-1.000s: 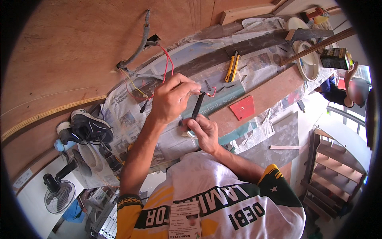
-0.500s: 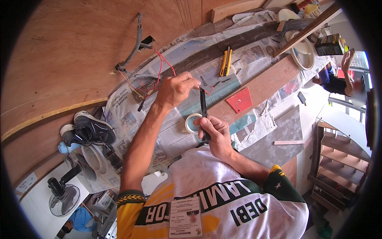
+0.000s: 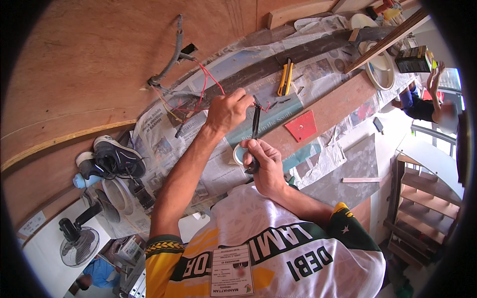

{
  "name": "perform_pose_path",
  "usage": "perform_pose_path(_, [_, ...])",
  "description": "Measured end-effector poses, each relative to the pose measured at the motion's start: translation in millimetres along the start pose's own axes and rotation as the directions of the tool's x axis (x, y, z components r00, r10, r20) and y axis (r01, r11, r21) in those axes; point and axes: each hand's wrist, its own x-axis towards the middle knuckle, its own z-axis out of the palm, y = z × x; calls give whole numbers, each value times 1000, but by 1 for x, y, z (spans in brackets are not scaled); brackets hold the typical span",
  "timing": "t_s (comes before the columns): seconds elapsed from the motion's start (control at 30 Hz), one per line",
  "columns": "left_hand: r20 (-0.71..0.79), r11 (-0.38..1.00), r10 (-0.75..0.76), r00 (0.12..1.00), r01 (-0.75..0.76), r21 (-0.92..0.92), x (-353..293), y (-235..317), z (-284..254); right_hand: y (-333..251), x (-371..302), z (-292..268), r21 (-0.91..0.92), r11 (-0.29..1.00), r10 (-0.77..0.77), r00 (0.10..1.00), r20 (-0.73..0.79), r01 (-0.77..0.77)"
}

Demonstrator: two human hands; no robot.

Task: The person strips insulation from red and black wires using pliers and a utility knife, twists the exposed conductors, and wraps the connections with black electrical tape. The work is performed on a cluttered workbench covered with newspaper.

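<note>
My left hand (image 3: 228,111) is closed in a pinch on a red wire (image 3: 213,79) that runs from the wooden panel. Just beyond its fingertips a short red wire end (image 3: 267,107) curls out beside a dark joint. From that joint a narrow black strip (image 3: 256,121), which looks like electrical tape, stretches toward me. My right hand (image 3: 266,166) is closed round the strip's near end and a black bundle, partly hidden by the fingers. Under my right hand a pale roll of tape (image 3: 237,155) lies on newspaper.
A yellow utility knife (image 3: 285,79) and a red plate (image 3: 301,126) lie ahead, near a long board (image 3: 343,102). Grey conduit (image 3: 171,64) sticks out of the panel. Shoes (image 3: 117,158) and a fan (image 3: 79,243) are at left. Another person (image 3: 422,104) is at far right.
My left hand has shifted slightly right, and the dark joint has moved with it. My right hand has moved a little nearer to me and turned, showing more of the black bundle.
</note>
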Motion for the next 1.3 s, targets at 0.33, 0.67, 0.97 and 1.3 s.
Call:
perform_pose_path(0.33, [-8, 1000, 2, 1000, -1, 16, 33, 10, -26, 39, 45, -22, -507, 832, -235, 971, 45, 225])
perform_pose_path(0.67, [32, 997, 5, 999, -7, 79, 25, 6, -9, -15, 5, 25, 64, 996, -70, 994, 79, 65])
perform_pose_path(0.97, [109, 1000, 7, 994, -10, 27, 13, 2, -3, -40, 2, 51, -13, 1000, 29, 998, 59, -28])
perform_pose_path(1.3, [230, 992, 73, 971, -95, 85, -19, -2, -31, -177, 120, -4, -402, 841, 418, 907, 56, -362])
